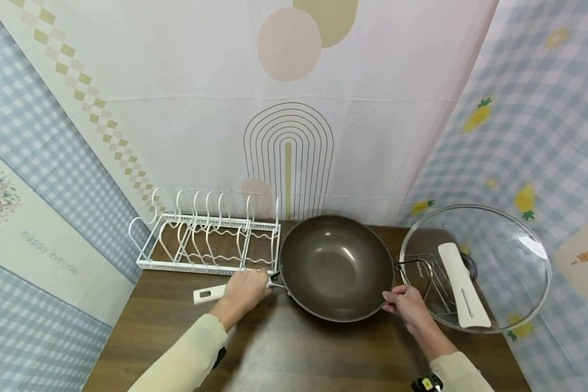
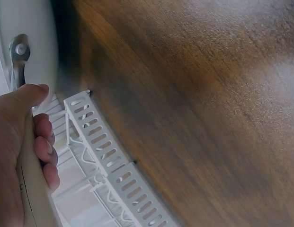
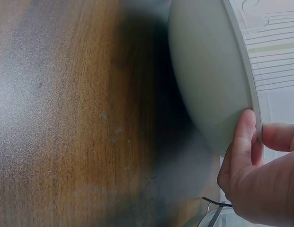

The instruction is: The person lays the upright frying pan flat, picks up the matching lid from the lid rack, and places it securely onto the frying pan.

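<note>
A wok (image 1: 335,272) with a dark grey-brown inside and a pale outer side (image 3: 208,71) is held level at the middle of the wooden table. My left hand (image 1: 247,288) grips its cream handle (image 1: 209,294), fingers curled round it near the metal joint. At the opposite side, my right hand (image 1: 409,305) pinches the rim, the thumb inside and the fingers against the outer wall in the right wrist view. Whether the wok's base touches the table cannot be told.
Beside the wok on the left stands a white wire rack (image 1: 215,269) with upright loops. To the right, a round glass lid (image 1: 541,288) with a long cream slotted piece (image 1: 463,288) on it leans at a dark wire stand (image 1: 428,272). Patterned cloth (image 1: 201,136) hangs behind.
</note>
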Action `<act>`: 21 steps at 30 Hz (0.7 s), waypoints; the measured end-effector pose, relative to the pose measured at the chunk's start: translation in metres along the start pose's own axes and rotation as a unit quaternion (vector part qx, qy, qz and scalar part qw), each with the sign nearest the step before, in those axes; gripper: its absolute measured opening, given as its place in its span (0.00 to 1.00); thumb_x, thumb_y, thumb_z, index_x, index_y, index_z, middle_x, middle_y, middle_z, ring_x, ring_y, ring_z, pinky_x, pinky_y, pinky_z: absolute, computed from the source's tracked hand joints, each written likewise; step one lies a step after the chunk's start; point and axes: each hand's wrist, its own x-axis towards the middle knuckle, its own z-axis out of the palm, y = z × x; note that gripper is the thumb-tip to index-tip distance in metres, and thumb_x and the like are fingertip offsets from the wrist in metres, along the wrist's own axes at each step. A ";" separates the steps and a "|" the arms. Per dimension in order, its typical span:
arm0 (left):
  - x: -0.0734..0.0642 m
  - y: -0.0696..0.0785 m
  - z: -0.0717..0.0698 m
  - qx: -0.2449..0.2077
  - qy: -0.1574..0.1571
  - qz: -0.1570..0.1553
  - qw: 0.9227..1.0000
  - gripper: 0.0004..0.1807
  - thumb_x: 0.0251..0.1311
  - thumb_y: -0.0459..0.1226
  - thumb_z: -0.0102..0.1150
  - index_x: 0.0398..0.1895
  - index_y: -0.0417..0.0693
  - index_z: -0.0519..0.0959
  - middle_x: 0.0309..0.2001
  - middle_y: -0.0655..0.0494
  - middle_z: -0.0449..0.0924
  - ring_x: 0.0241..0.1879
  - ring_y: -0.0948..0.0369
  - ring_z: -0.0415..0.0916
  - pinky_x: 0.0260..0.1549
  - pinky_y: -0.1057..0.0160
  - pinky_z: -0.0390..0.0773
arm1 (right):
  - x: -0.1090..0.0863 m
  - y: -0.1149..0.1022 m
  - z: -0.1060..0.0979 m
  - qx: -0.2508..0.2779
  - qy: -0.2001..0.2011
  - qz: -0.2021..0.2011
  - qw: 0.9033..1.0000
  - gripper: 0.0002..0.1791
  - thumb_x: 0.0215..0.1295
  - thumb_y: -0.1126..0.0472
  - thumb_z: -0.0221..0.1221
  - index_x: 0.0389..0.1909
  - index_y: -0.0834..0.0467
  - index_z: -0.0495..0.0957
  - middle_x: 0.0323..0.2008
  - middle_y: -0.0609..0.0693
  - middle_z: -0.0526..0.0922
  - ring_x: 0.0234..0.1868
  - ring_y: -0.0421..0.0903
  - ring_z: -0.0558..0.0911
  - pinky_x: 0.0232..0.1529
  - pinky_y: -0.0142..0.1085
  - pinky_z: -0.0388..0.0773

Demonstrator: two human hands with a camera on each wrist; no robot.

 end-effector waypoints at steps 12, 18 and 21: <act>0.000 0.001 0.005 -0.002 -0.011 -0.002 1.000 0.20 0.55 0.52 0.75 0.28 0.47 0.80 0.22 0.52 0.83 0.20 0.53 0.80 0.19 0.53 0.78 | 0.003 0.004 0.000 0.010 -0.006 0.013 1.000 0.14 0.71 0.73 0.56 0.46 0.69 0.59 0.33 0.54 0.70 0.23 0.38 0.80 0.29 0.26 0.84; 0.000 0.000 0.006 0.000 -0.007 -0.004 1.000 0.19 0.54 0.51 0.75 0.26 0.47 0.79 0.22 0.52 0.83 0.20 0.53 0.80 0.18 0.53 0.78 | 0.005 0.004 0.001 0.014 -0.008 0.013 1.000 0.14 0.71 0.73 0.56 0.46 0.68 0.59 0.33 0.54 0.70 0.23 0.38 0.80 0.29 0.26 0.84; 0.001 -0.001 0.006 -0.002 -0.007 -0.006 1.000 0.19 0.54 0.51 0.75 0.26 0.48 0.79 0.22 0.52 0.83 0.20 0.52 0.80 0.18 0.52 0.78 | 0.005 0.003 0.001 0.019 -0.010 0.013 1.000 0.14 0.70 0.74 0.56 0.46 0.68 0.59 0.32 0.53 0.70 0.24 0.38 0.80 0.30 0.27 0.84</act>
